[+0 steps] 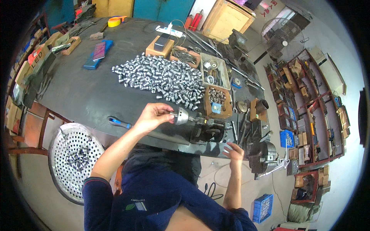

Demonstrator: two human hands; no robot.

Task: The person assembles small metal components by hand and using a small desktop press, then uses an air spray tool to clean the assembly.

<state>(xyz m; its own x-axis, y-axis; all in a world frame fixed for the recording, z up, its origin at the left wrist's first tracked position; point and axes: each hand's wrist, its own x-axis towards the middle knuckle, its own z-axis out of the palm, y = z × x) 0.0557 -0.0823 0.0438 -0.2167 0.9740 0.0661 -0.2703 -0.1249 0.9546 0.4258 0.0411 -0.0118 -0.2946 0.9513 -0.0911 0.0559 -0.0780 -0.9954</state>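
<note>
Silvery fittings lie heaped on the desk, far side; a smaller batch sits in the perforated tray, left. We judge work partway; which lot is finished, unclear. Our left hand pinches narrowly at the chuck, contents uncertain; our right hand, loosely spread, holds nothing.

We see a silver, rounded chuck with small dark holes in its side, lying roughly level near the front edge of the table. A narrower shaft runs from its right side to a dark, bulky machine; we cannot tell whether the chuck is turning.
</note>
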